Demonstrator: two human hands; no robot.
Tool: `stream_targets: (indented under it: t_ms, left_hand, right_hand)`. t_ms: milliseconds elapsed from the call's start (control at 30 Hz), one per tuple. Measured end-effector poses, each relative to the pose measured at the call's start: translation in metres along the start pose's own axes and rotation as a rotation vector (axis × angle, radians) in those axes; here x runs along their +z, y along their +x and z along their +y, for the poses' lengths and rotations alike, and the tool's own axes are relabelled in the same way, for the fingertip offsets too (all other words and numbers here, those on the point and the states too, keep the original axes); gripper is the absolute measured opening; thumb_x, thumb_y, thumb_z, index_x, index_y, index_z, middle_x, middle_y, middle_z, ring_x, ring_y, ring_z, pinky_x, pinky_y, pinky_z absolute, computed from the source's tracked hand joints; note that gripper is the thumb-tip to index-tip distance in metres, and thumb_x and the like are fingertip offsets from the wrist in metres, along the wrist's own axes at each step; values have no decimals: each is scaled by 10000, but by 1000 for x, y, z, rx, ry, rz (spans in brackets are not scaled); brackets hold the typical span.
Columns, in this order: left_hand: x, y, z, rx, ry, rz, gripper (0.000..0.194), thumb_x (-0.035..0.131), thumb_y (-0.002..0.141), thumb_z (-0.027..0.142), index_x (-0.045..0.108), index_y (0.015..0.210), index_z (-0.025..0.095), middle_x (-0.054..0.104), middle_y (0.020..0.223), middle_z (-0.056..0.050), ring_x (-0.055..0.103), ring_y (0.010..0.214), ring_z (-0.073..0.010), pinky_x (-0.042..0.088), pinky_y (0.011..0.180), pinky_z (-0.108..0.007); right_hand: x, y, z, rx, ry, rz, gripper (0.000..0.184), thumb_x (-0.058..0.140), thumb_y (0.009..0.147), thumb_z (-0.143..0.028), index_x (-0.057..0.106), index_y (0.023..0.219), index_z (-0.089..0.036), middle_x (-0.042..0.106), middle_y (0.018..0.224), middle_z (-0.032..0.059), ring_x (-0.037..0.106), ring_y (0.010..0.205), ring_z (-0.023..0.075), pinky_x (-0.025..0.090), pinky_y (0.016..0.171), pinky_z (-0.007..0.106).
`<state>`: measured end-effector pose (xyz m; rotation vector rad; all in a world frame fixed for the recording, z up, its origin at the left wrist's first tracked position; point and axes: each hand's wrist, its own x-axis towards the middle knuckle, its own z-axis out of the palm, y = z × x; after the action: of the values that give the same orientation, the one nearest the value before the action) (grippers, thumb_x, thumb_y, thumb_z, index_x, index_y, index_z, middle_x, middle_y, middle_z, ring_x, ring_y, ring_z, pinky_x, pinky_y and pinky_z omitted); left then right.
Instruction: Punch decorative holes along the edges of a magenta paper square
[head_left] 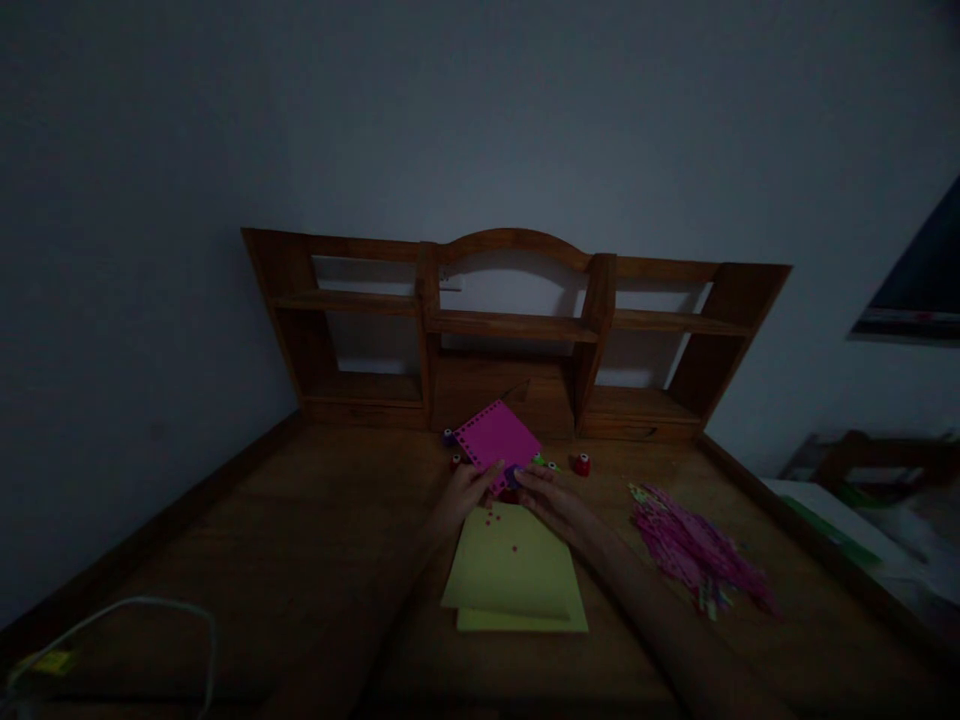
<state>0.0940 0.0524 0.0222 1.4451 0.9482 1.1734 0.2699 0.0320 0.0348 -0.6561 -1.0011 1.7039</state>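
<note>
My left hand (459, 497) pinches the lower left edge of a pink sheet of paper (504, 432), which has a row of punched holes along its left edge. My right hand (549, 495) is closed around a small purple craft punch (513, 476) at the sheet's near corner. Beneath both hands lie yellow sheets of paper (517, 575) with several tiny reddish cut-out bits on them. More small punches stand close by: a red one (583, 464) to the right, a purple one (448, 437) to the left, and green ones (552, 466) partly hidden behind my right hand.
A heap of pink cut paper strips (697, 550) lies on the wooden desk (315, 540) to the right. Wooden shelves (517, 325) rise along the desk's back. At lower left are a pale cable (150, 602) and a yellow object (54, 662).
</note>
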Motion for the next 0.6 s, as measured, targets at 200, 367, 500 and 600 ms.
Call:
stream_targets:
  t_ms: [200, 367, 500, 600]
  left_hand:
    - [1, 0, 3, -29, 9, -29, 499, 605, 768, 616, 610, 659, 129, 548, 528, -5, 484, 438, -113, 383, 445, -229]
    - [6, 1, 4, -28, 17, -38, 506, 580, 783, 621, 592, 641, 135, 530, 512, 0, 473, 425, -112, 372, 433, -229]
    - [12, 1, 2, -6, 19, 6, 507, 562, 791, 627, 586, 649, 140, 517, 507, 10, 452, 421, -107, 357, 435, -225]
    - [14, 1, 4, -2, 27, 10, 499, 555, 807, 609, 583, 640, 140, 513, 507, 8, 458, 438, -110, 351, 444, -222]
  right_hand:
    - [-3, 0, -1, -7, -19, -6, 160, 790, 701, -231, 734, 845, -192, 700, 855, 21, 595, 707, 120, 456, 640, 219]
    - [1, 0, -7, -16, 2, -6, 121, 795, 700, -224, 734, 785, -166, 691, 795, 24, 592, 707, 126, 454, 672, 232]
    - [5, 0, -10, -16, 18, 8, 184, 820, 667, -253, 739, 800, -155, 703, 825, 41, 609, 740, 150, 465, 709, 260]
    - [3, 2, -8, -35, 19, 19, 158, 797, 692, -231, 742, 817, -153, 705, 821, 39, 602, 735, 151, 448, 682, 250]
